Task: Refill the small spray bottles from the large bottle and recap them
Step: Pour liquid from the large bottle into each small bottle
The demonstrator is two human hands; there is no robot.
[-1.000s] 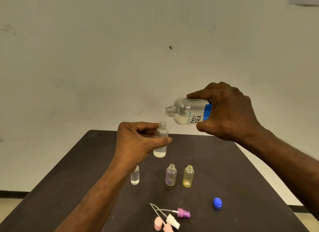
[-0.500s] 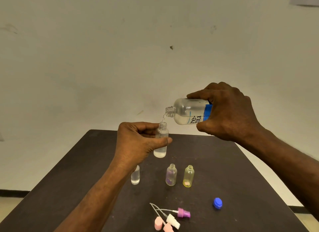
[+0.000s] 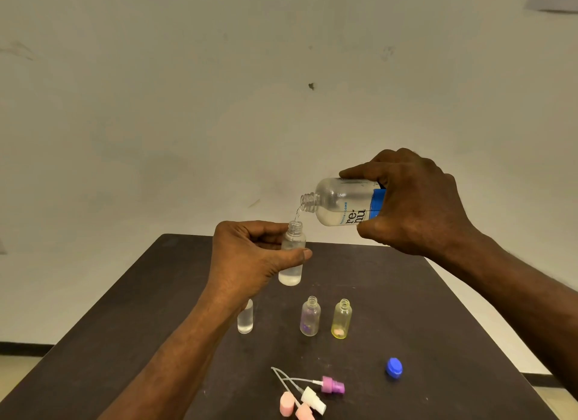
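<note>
place: bare room | cues: dark table [image 3: 438, 310], scuffed plain wall [image 3: 187, 107]

Dark table [image 3: 406, 294] against scuffed pale wall [image 3: 187, 107]

large bottle [image 3: 342, 202] label, sideways letters "re" and "nu"; small blue print unreadable

Large bottle [image 3: 342, 202] above small bottle [image 3: 292, 257]
</note>
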